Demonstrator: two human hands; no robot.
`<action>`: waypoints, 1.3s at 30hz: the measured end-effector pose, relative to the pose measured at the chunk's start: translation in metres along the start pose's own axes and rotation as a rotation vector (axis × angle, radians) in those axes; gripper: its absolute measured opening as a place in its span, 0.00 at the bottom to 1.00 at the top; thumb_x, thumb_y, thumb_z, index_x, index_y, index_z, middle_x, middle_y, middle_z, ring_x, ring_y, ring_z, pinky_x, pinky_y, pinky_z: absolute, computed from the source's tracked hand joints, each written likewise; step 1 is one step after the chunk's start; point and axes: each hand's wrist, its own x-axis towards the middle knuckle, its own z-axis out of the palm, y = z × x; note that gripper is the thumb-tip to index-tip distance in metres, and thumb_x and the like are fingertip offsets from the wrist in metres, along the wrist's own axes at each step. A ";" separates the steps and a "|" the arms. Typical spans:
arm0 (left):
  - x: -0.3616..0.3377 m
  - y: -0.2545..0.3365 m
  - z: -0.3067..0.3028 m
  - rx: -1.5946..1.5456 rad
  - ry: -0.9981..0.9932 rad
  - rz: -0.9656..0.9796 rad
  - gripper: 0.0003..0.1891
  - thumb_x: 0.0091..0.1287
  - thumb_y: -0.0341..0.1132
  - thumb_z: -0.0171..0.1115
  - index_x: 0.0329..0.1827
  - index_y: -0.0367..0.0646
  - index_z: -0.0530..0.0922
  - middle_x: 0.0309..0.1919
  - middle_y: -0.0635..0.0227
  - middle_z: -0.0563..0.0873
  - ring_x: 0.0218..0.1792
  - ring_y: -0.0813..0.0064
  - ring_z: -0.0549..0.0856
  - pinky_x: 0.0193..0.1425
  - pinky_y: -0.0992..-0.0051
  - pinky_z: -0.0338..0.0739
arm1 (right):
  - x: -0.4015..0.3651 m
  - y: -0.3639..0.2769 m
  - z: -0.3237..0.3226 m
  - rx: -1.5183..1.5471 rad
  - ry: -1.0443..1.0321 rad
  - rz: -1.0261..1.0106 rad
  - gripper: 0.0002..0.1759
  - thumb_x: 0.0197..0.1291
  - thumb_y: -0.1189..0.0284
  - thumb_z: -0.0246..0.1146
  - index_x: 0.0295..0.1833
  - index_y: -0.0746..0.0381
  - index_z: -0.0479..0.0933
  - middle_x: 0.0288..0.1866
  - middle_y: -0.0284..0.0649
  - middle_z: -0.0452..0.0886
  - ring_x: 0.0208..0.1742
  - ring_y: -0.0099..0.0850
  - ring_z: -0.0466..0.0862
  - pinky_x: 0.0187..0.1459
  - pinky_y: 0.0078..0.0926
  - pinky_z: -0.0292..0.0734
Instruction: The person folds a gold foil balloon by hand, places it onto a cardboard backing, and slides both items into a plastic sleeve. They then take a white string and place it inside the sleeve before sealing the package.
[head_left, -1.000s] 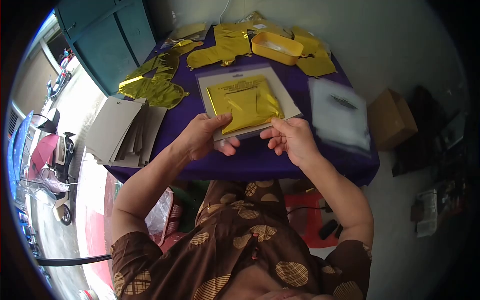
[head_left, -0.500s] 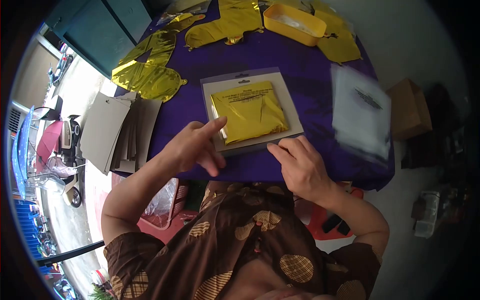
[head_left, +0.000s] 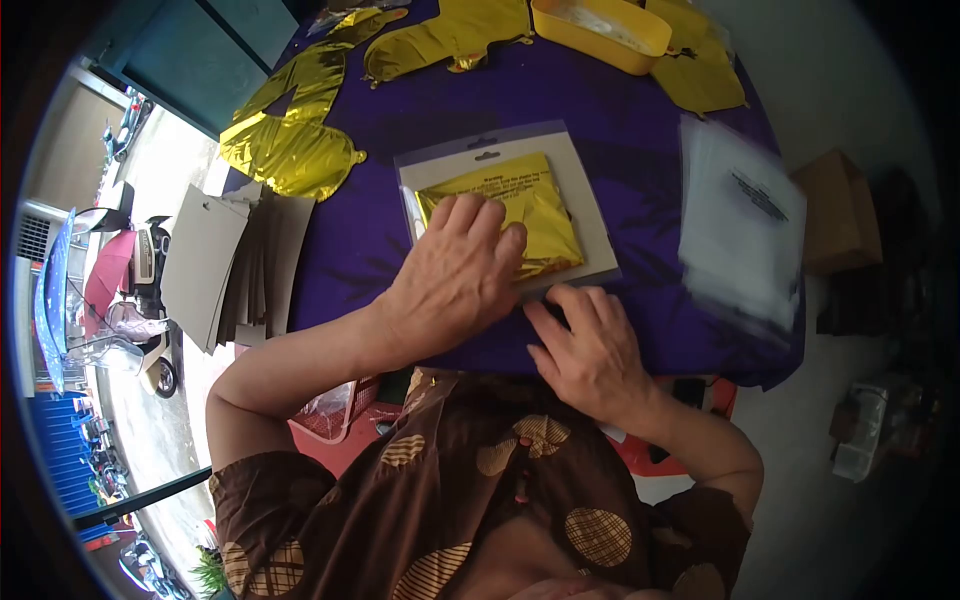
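A clear plastic bag (head_left: pixel 583 170) lies flat on the table, holding a pale backing card (head_left: pixel 575 203) and a folded gold foil balloon (head_left: pixel 552 235) with printed warning text above it. My left hand (head_left: pixel 455 265) is over the bag's lower left part, fingers curled and closed; whatever is under them is hidden. Beside the bag's near edge, my right hand (head_left: pixel 592 352) has its thumb and forefinger apart, with nothing visible between them.
Gold foil balloons (head_left: pixel 300 150) and a yellow tray (head_left: pixel 600 35) are toward the back of the purple-covered table (head_left: pixel 420 105). Grey cards (head_left: pixel 210 265) are stacked at left, clear bags (head_left: pixel 735 230) at right. A brown cardboard box (head_left: pixel 840 215) stands beyond the right edge.
My left hand has swung right and up over the foil package, its fingers now curled. My right hand has shifted slightly down and opened its thumb from the forefinger.
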 end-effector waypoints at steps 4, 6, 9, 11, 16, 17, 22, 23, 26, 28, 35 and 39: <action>0.007 -0.002 -0.001 -0.004 -0.048 0.000 0.27 0.48 0.35 0.76 0.51 0.42 0.72 0.44 0.58 0.75 0.47 0.55 0.76 0.54 0.57 0.71 | -0.001 0.002 0.000 0.030 -0.018 -0.014 0.30 0.50 0.66 0.76 0.58 0.66 0.77 0.54 0.43 0.73 0.51 0.38 0.75 0.50 0.36 0.73; 0.008 -0.002 -0.001 0.002 -0.070 -0.012 0.27 0.49 0.35 0.75 0.51 0.43 0.72 0.43 0.59 0.75 0.46 0.56 0.76 0.53 0.58 0.71 | -0.001 0.004 0.002 0.046 -0.028 -0.030 0.31 0.50 0.65 0.75 0.58 0.68 0.76 0.56 0.44 0.72 0.52 0.37 0.74 0.52 0.36 0.72; 0.009 -0.002 -0.001 0.025 -0.099 -0.033 0.26 0.50 0.35 0.74 0.51 0.43 0.73 0.43 0.60 0.76 0.46 0.58 0.77 0.52 0.59 0.71 | 0.000 0.006 0.001 0.072 -0.034 -0.037 0.30 0.51 0.65 0.75 0.58 0.69 0.77 0.56 0.44 0.72 0.53 0.37 0.74 0.52 0.36 0.72; 0.009 -0.001 0.000 0.045 -0.124 -0.050 0.26 0.50 0.36 0.74 0.51 0.43 0.73 0.43 0.60 0.76 0.45 0.58 0.77 0.51 0.59 0.71 | 0.000 0.007 0.000 0.076 -0.049 -0.040 0.30 0.52 0.65 0.74 0.57 0.70 0.77 0.56 0.44 0.73 0.53 0.37 0.74 0.53 0.36 0.72; 0.010 0.000 0.000 0.049 -0.162 -0.094 0.25 0.51 0.36 0.73 0.51 0.41 0.74 0.43 0.59 0.76 0.45 0.58 0.77 0.50 0.59 0.71 | 0.001 0.010 -0.001 0.091 -0.073 -0.044 0.30 0.53 0.64 0.73 0.57 0.71 0.77 0.57 0.44 0.73 0.56 0.37 0.73 0.55 0.35 0.73; 0.010 0.000 0.001 0.044 -0.161 -0.102 0.25 0.51 0.36 0.73 0.51 0.40 0.74 0.44 0.59 0.76 0.45 0.57 0.77 0.51 0.59 0.71 | 0.001 0.010 -0.001 0.092 -0.069 -0.045 0.30 0.53 0.64 0.73 0.58 0.71 0.78 0.57 0.44 0.73 0.56 0.37 0.73 0.55 0.35 0.73; 0.011 0.001 0.001 0.066 -0.171 -0.123 0.25 0.52 0.36 0.73 0.51 0.38 0.73 0.44 0.58 0.76 0.45 0.57 0.77 0.51 0.59 0.71 | 0.000 0.010 -0.001 0.089 -0.071 -0.042 0.29 0.54 0.65 0.72 0.58 0.72 0.78 0.58 0.44 0.73 0.58 0.38 0.73 0.57 0.36 0.72; 0.011 0.001 0.002 0.074 -0.171 -0.126 0.25 0.52 0.36 0.72 0.51 0.37 0.73 0.44 0.57 0.76 0.45 0.56 0.77 0.51 0.59 0.71 | 0.000 0.010 0.000 0.090 -0.070 -0.044 0.29 0.54 0.65 0.72 0.58 0.72 0.78 0.58 0.44 0.73 0.58 0.38 0.73 0.57 0.36 0.72; 0.011 0.001 0.003 0.106 -0.165 -0.144 0.25 0.52 0.36 0.73 0.51 0.37 0.73 0.43 0.57 0.76 0.45 0.56 0.77 0.51 0.59 0.71 | 0.000 0.010 0.000 0.093 -0.070 -0.043 0.28 0.55 0.66 0.72 0.58 0.72 0.78 0.57 0.44 0.73 0.58 0.38 0.73 0.57 0.37 0.71; 0.010 0.002 0.005 0.114 -0.145 -0.157 0.25 0.52 0.36 0.73 0.51 0.37 0.73 0.43 0.57 0.76 0.45 0.56 0.77 0.50 0.59 0.71 | 0.000 0.010 0.000 0.094 -0.069 -0.041 0.28 0.55 0.66 0.72 0.58 0.72 0.78 0.57 0.44 0.74 0.57 0.38 0.74 0.57 0.37 0.71; 0.012 0.003 -0.002 0.064 -0.100 -0.165 0.30 0.53 0.38 0.74 0.57 0.34 0.72 0.48 0.52 0.77 0.51 0.52 0.78 0.56 0.55 0.72 | -0.001 0.007 0.000 0.073 -0.044 -0.034 0.28 0.54 0.65 0.72 0.57 0.70 0.78 0.57 0.44 0.74 0.57 0.38 0.74 0.56 0.37 0.71; 0.022 -0.006 -0.003 -0.002 -0.027 -0.050 0.34 0.60 0.41 0.71 0.67 0.34 0.69 0.64 0.42 0.72 0.67 0.43 0.71 0.72 0.51 0.65 | -0.001 0.006 -0.005 0.168 -0.025 -0.001 0.28 0.50 0.68 0.74 0.56 0.67 0.79 0.59 0.44 0.75 0.57 0.42 0.76 0.57 0.40 0.72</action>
